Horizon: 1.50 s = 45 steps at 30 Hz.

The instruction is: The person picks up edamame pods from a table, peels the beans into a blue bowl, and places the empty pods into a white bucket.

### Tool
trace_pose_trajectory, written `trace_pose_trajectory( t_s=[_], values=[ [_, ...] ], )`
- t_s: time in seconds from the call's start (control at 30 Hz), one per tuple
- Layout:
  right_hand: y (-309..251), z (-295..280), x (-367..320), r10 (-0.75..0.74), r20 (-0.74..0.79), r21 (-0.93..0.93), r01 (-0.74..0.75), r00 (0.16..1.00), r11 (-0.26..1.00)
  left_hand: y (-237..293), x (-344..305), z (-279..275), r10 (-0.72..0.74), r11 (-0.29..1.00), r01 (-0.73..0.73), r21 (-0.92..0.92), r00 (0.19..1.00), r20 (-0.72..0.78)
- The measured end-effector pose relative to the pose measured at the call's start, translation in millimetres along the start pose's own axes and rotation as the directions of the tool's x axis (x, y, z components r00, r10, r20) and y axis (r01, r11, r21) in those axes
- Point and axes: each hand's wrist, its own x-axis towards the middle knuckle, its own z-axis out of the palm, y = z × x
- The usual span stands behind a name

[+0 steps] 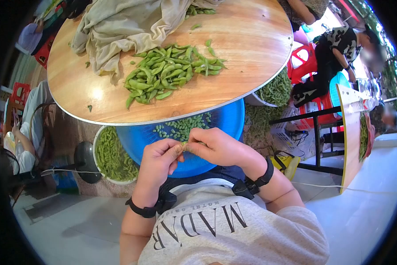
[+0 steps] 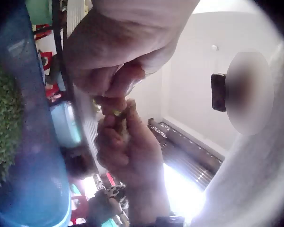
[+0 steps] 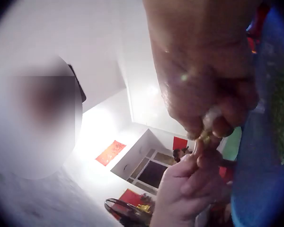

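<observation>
Close over a blue basin (image 1: 236, 117), my two hands meet fingertip to fingertip on a small green edamame pod (image 3: 207, 138). My left hand (image 1: 158, 158) pinches it between thumb and forefinger, the other fingers curled under. From the other side my right hand (image 1: 218, 146) pinches the same pod, thumb against fingers. Most of the pod is hidden by the fingertips in every view. Loose shelled green beans (image 1: 180, 128) lie in the basin below. On the wooden table (image 1: 242, 48) ahead is a pile of whole edamame pods (image 1: 163, 73).
A damp cloth (image 1: 123, 26) lies on the table behind the pods. Left of the basin stands a white bucket of green pods or hulls (image 1: 112, 152); another full container (image 1: 273, 90) is at the right. A folding table (image 1: 346, 132) and a seated person (image 1: 344, 53) are farther right.
</observation>
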Motion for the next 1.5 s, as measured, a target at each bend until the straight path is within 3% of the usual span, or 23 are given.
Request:
trace_pose_trajectory(
  t_s=[0.13,0.17,0.27,0.37,0.4,0.47,0.57,0.67,0.7,0.77,0.83,0.9,0.93,1.0,1.03,1.1,1.13,1.2,1.23,1.3,1.4,1.5],
  values=[
    [-13.0,0.9,0.2,-0.276,-0.228,-0.187,0.237,0.934,0.953,-0.8,-0.7,3.4,0.103,0.972,-0.083,0.221,0.991,-0.081],
    [-12.6,2.0,1.2,-0.272,-0.226,-0.166,0.238,0.935,0.957,-1.2,-0.9,4.4,0.137,0.962,-0.110,0.250,0.986,-0.096],
    [-7.8,7.1,4.1,-0.261,-0.264,-0.075,0.250,0.929,0.965,3.0,-4.1,7.2,0.051,0.999,-0.051,0.007,0.997,-0.052],
    [-5.6,2.1,7.3,-0.235,-0.194,0.009,0.241,0.953,0.970,-4.7,-2.9,11.1,0.142,0.982,-0.152,-0.108,0.985,-0.095],
    [-3.8,-0.8,8.0,-0.161,-0.145,0.107,0.177,0.976,0.978,-3.9,-3.1,11.8,0.158,0.979,-0.167,-0.118,0.984,-0.084],
    [1.8,-5.1,9.0,-0.022,-0.031,0.294,0.030,0.999,0.955,-2.3,-3.1,11.7,0.119,0.984,-0.122,-0.129,0.993,-0.024],
    [15.6,-5.1,12.8,0.006,0.048,0.478,-0.028,0.999,0.878,3.3,-2.8,8.3,0.056,0.998,-0.056,-0.013,0.998,-0.006],
    [20.5,-11.8,15.5,-0.066,0.078,0.327,0.037,0.995,0.944,8.8,-9.7,-1.7,0.076,0.963,-0.044,0.268,0.991,-0.110],
    [18.0,-20.4,15.7,-0.113,0.043,0.130,0.106,0.993,0.986,8.8,-10.9,-9.0,0.106,0.958,-0.045,0.283,0.974,-0.203],
    [3.6,-47.1,14.1,-0.220,0.002,-0.272,0.213,0.975,0.939,5.7,-15.4,-40.2,0.185,0.916,-0.028,0.401,0.916,-0.357],
    [-9.3,-79.8,21.9,-0.168,-0.171,-0.291,0.114,0.971,0.950,-4.9,-17.2,-77.7,0.303,0.858,0.008,0.513,0.800,-0.518],
    [-12.6,-103.9,44.9,-0.227,-0.416,-0.483,-0.003,0.881,0.876,-7.7,-21.1,-103.4,0.289,0.791,0.177,0.586,0.736,-0.612],
    [-7.2,-112.7,57.6,-0.215,-0.404,-0.542,-0.043,0.889,0.839,-10.2,-23.1,-113.7,0.288,0.748,0.261,0.610,0.701,-0.653],
    [12.0,-122.0,79.0,-0.190,-0.383,-0.654,-0.120,0.904,0.747,-32.4,-24.1,-137.9,0.493,0.580,0.201,0.789,0.685,-0.537],
    [19.4,-123.7,81.8,-0.212,-0.393,-0.637,-0.099,0.895,0.764,-34.0,-20.6,-138.4,0.583,0.481,0.173,0.859,0.668,-0.462],
    [29.4,-128.0,85.7,-0.254,-0.405,-0.606,-0.050,0.878,0.794,-19.1,-19.4,-117.5,0.411,0.680,0.164,0.715,0.722,-0.557],
    [29.1,-130.4,83.7,-0.227,-0.442,-0.506,-0.032,0.868,0.862,-7.5,-19.7,-103.2,0.315,0.761,0.167,0.626,0.749,-0.582],
    [26.2,-135.4,75.0,-0.158,-0.515,-0.285,0.005,0.843,0.958,5.6,-17.7,-89.5,0.170,0.888,0.082,0.452,0.856,-0.489],
    [17.5,-136.3,68.7,-0.038,-0.518,-0.116,-0.026,0.854,0.993,11.9,-16.8,-81.2,0.103,0.934,0.058,0.351,0.901,-0.421],
    [-3.6,-131.7,53.1,0.198,-0.457,0.230,-0.100,0.867,0.968,31.3,-8.5,-43.8,0.135,0.940,-0.032,0.339,0.949,-0.285],
    [-3.5,-100.2,36.3,0.183,-0.273,0.593,0.015,0.944,0.805,52.0,10.3,19.3,0.198,0.966,-0.158,0.203,0.961,-0.194],
    [-16.7,-56.8,23.5,0.217,-0.057,0.629,-0.134,0.975,0.765,47.3,25.7,47.3,0.265,0.964,-0.267,0.004,0.954,-0.143]
  ],
)
